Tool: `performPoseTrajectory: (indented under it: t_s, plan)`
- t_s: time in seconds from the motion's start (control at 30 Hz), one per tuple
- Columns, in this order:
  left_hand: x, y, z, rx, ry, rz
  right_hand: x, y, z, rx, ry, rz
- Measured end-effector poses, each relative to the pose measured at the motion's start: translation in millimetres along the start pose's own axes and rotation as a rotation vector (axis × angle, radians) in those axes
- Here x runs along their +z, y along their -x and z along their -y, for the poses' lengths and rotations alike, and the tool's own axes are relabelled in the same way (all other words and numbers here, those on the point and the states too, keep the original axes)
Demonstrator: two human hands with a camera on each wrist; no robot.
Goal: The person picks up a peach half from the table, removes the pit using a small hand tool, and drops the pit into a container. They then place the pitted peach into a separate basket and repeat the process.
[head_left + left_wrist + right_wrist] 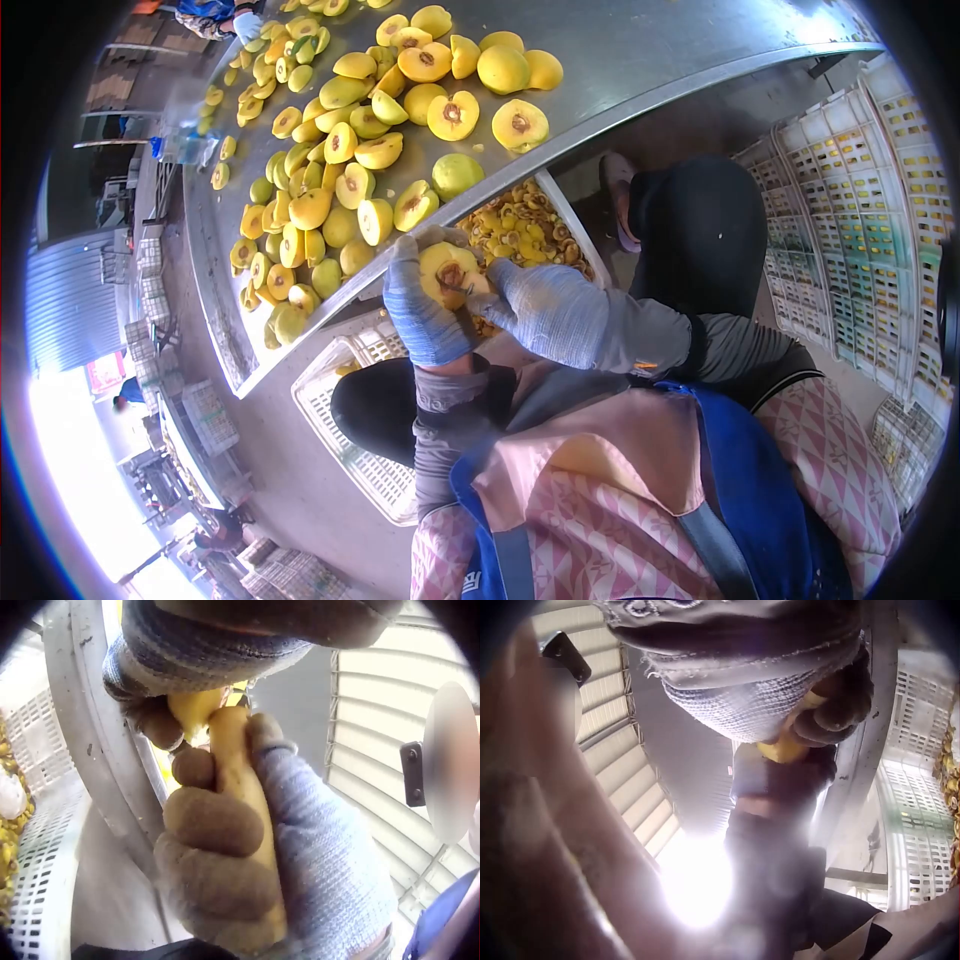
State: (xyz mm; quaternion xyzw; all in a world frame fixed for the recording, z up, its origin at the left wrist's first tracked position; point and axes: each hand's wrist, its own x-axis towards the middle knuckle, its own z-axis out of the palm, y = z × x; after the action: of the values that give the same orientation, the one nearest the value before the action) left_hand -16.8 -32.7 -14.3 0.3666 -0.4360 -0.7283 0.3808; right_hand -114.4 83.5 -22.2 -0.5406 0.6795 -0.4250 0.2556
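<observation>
In the head view my left hand (425,315), in a blue-grey knitted glove, grips a halved yellow peach (440,275), its cut face up with a brown centre. My right hand (555,315), gloved alike, is right against that cut face. The left wrist view shows the right hand's fingers wrapped round a tool's smooth wooden handle (244,769), its thumb along the side. The working end of the tool is mostly hidden at the peach. Beyond the hands, many peach halves (340,145) lie heaped on the metal table (640,70).
Under the table edge stands a bin of peach scraps (520,225). A white plastic crate (330,410) is on the floor by my left leg, and stacked crates (850,220) rise at the right. Another person's gloved hand (248,25) is at the table's far left.
</observation>
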Motion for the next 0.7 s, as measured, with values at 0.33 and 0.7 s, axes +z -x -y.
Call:
performPoseTrajectory:
  t_s: [0.33,0.7]
  plan:
    - [-1,0,-10,0.078,-0.271,0.102,-2,2,-2,-0.061,0.114,0.074]
    - [-3,0,-16,0.036,-0.335,0.169,1,1,-7,0.015,-0.095,0.12]
